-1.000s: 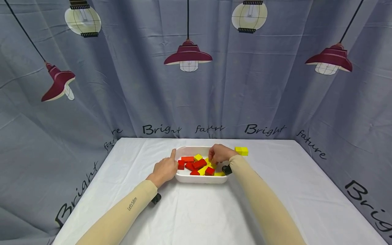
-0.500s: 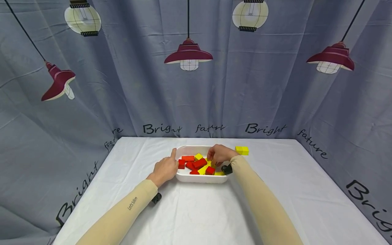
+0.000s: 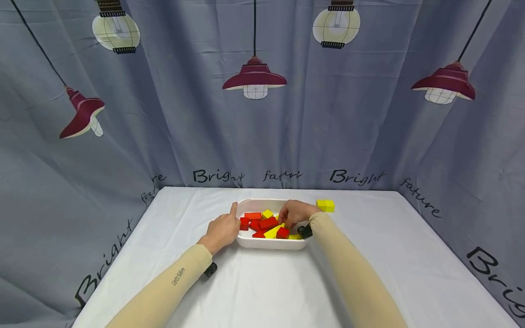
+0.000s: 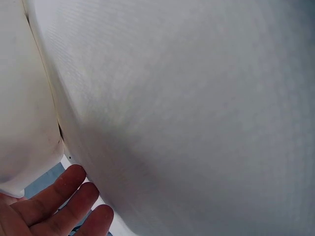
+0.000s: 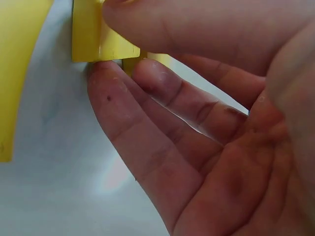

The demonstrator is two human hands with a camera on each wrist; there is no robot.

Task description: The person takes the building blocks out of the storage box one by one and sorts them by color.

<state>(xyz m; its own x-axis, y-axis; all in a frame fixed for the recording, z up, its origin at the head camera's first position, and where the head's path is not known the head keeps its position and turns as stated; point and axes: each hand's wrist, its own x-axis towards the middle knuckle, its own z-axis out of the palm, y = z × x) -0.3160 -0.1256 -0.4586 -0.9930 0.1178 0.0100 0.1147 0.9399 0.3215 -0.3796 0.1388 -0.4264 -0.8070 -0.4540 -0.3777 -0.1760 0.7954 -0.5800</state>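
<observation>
A white tray (image 3: 271, 244) holds several red blocks (image 3: 268, 223) and yellow blocks (image 3: 272, 232), lying loosely over one another. My left hand (image 3: 222, 231) rests against the tray's left end, one finger stretched along the rim. In the left wrist view, three fairly straight fingers (image 4: 68, 191) of it lie apart beside the tray's outer wall. Inside the tray's right half, my right hand (image 3: 296, 212) reaches down among the blocks. The right wrist view shows its thumb and a fingertip pinching a yellow block (image 5: 87, 34); another yellow block (image 5: 18, 69) lies to the left.
Two yellow blocks (image 3: 325, 206) stand side by side on the table behind the tray's right end. A white cloth covers the table (image 3: 262, 287). Behind it hangs a grey-blue curtain (image 3: 184, 114) printed with lamps.
The whole head view has shifted down slightly in the picture. The right hand stays in the tray with only small finger movements; the left hand keeps its place at the rim.
</observation>
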